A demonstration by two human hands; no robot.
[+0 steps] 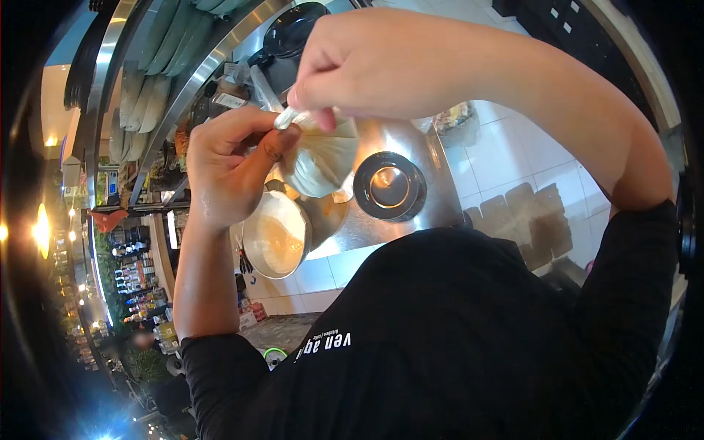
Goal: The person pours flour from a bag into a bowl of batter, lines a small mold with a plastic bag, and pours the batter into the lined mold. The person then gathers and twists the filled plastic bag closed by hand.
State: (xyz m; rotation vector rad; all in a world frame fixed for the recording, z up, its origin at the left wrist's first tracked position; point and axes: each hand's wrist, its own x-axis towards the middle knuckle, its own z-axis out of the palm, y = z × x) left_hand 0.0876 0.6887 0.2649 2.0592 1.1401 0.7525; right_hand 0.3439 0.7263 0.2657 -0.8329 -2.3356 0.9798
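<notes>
A bulging plastic bag (319, 161) with pale contents hangs from its twisted neck in front of me. My left hand (231, 165) pinches that neck between thumb and fingers. From the other side, my right hand (330, 77) grips the twisted end of the same bag, its fingers curled and partly hidden. Just below the bag sits a large round bowl (253, 238) with a pale tan and white content. A dark round bowl (407, 183) stands to the right of the bag on the steel counter (444, 198).
A black pan (290, 33) lies at the back of the counter. Stacked pale plates (165, 44) fill the metal shelf at upper left. A jar with a label (229, 99) stands behind my left hand. White floor tiles (506, 147) lie to the right.
</notes>
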